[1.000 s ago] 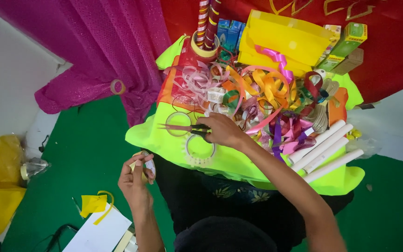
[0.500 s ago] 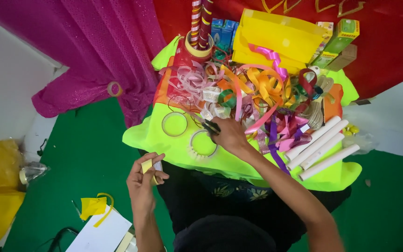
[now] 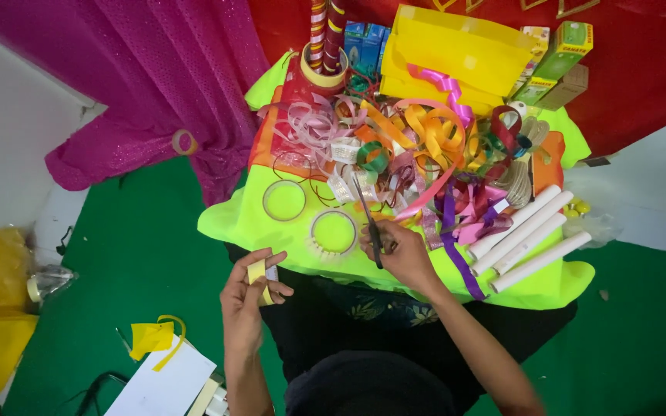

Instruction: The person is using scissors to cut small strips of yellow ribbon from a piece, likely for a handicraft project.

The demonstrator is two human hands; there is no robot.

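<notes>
My right hand [image 3: 401, 250] is closed around the dark handles of a pair of slim metal scissors [image 3: 368, 218], held over the near edge of the neon yellow-green cloth [image 3: 248, 219] that covers my lap. The scissors' long axis runs nearly upright in view, with the tip pointing to about 11 o'clock, up into the heap of curled ribbons in pink, orange, gold and purple [image 3: 418, 150]; the handles sit at the 5 o'clock end, inside my grip. The blades look shut or almost shut, though they are too thin to tell surely. Half a second ago the scissors lay lower and flatter against the ribbons, and a second ago they pointed out toward 9 o'clock; since then my right hand has drawn back toward my body and swung the tip upward. My left hand [image 3: 250, 296] pinches a short strip of pale yellow tape [image 3: 257, 273] between thumb and fingers, at about 8 o'clock from the scissors, and it has drifted slightly toward the cloth. Two clear plastic rings [image 3: 333, 232] lie on the cloth just at 9 o'clock of the blades, and four white paper tubes [image 3: 529, 235] rest at 3 o'clock.
</notes>
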